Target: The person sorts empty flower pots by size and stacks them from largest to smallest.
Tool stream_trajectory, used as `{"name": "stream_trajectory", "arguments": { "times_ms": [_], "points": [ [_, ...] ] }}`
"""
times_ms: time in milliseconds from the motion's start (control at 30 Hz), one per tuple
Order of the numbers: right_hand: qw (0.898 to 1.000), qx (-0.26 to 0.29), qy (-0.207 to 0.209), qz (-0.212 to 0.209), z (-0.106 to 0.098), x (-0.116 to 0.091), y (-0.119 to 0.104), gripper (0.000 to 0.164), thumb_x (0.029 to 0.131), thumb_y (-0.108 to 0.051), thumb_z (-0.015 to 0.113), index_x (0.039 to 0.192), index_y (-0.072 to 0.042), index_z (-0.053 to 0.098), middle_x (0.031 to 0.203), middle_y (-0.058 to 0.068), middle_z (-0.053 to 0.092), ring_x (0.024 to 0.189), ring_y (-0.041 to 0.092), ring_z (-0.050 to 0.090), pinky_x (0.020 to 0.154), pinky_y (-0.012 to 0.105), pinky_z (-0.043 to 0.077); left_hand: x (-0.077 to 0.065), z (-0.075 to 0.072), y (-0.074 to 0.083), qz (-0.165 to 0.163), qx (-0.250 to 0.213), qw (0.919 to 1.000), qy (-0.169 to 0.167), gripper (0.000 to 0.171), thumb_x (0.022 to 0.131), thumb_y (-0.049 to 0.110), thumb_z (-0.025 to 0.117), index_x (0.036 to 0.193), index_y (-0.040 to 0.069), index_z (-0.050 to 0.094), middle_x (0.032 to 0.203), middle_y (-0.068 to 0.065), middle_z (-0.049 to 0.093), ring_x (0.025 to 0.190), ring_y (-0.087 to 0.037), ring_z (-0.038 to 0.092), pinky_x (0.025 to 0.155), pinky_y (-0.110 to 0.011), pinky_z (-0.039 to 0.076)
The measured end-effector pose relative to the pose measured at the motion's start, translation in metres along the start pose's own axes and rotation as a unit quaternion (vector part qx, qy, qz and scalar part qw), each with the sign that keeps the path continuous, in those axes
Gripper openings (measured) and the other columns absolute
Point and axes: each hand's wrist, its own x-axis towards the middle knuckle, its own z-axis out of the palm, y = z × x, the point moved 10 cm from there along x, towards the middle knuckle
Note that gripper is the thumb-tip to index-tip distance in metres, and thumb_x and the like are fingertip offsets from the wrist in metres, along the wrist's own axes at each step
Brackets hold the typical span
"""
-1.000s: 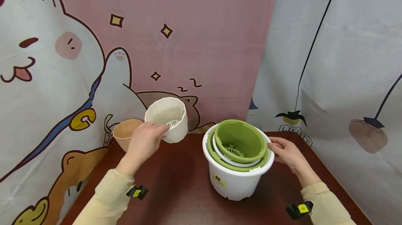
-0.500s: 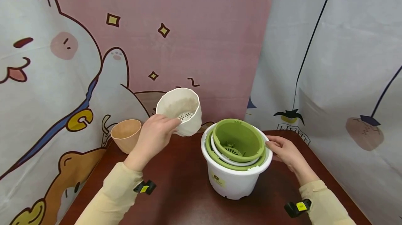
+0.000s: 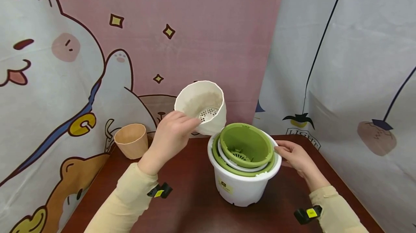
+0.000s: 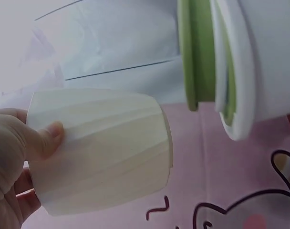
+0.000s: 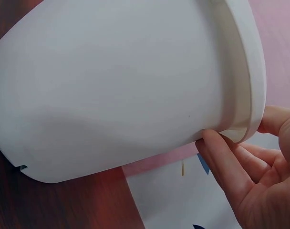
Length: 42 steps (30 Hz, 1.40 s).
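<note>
My left hand [image 3: 172,137] holds a small off-white flower pot [image 3: 218,119] by its wall, in the air. The pot's mouth tilts towards me, showing drainage holes and a brownish stain inside. In the left wrist view the thumb lies along the faceted outside of this pot [image 4: 104,152]. To its right stands a large white flower pot [image 3: 240,191] with green and white pots nested in it, a green pot [image 3: 248,142] uppermost. With thumb and fingers, my right hand [image 3: 300,159] pinches the large pot's rim at its right side; the right wrist view shows these fingers [image 5: 226,160] under the rim.
A peach-coloured pot [image 3: 131,146] stands at the left back of the dark red table [image 3: 185,207]. Close behind the table hangs a printed cloth [image 3: 208,38] with cartoon cats; a pale cloth [image 3: 357,63] borders the right side.
My left hand has carried the small off-white pot up and to the right, towards the nested pots. The right hand stays on the large pot's rim.
</note>
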Motion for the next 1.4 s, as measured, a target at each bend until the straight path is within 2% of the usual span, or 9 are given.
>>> {"name": "stream_trajectory", "arguments": {
  "times_ms": [300,500,867,1167,1400],
  "points": [
    [1.0,0.002,-0.001,-0.003,-0.001,-0.001,-0.001,0.058,0.092,-0.032,0.056,0.135,0.004,0.039,0.125,0.028,0.05,0.094,0.022,0.063,0.072,0.038,0.054,0.018,-0.005,0.016,0.023,-0.018,0.9994,0.019,0.023,0.081,-0.005,0.059,0.086,0.015,0.068,0.074,0.002,0.065,0.076,-0.019,0.058,0.076,-0.032,0.046],
    [1.0,0.01,-0.006,-0.005,0.0,-0.001,-0.002,0.057,0.092,-0.031,0.056,0.135,0.005,0.039,0.124,0.027,0.051,0.093,0.02,0.063,0.072,0.038,0.054,0.03,-0.002,0.027,0.041,-0.029,0.9986,0.018,0.019,0.084,-0.001,0.058,0.085,0.015,0.068,0.074,0.004,0.065,0.076,-0.018,0.057,0.075,-0.031,0.045],
    [1.0,0.011,-0.003,0.007,0.0,0.0,-0.001,0.058,0.092,-0.031,0.057,0.134,0.005,0.04,0.123,0.027,0.052,0.092,0.02,0.063,0.072,0.037,0.054,0.038,0.011,0.04,0.062,-0.029,0.9976,0.007,0.013,0.082,0.005,0.063,0.086,0.016,0.069,0.075,0.006,0.065,0.075,-0.017,0.057,0.076,-0.03,0.045],
    [1.0,0.005,-0.002,0.008,-0.001,0.0,-0.002,0.058,0.092,-0.031,0.057,0.134,0.004,0.04,0.123,0.027,0.052,0.093,0.021,0.063,0.072,0.038,0.054,0.045,0.022,0.05,0.078,-0.035,0.9963,0.008,0.018,0.08,0.001,0.061,0.081,0.018,0.066,0.066,0.007,0.06,0.067,-0.016,0.053,0.067,-0.027,0.041],
    [1.0,0.011,-0.003,0.01,0.0,0.001,0.0,0.057,0.092,-0.03,0.057,0.134,0.005,0.04,0.123,0.027,0.052,0.093,0.021,0.063,0.072,0.039,0.054,0.049,0.04,0.057,0.08,-0.03,0.996,-0.028,0.023,0.077,-0.003,0.061,0.079,0.02,0.065,0.068,0.011,0.06,0.068,-0.012,0.051,0.068,-0.025,0.041]
  ]
}}
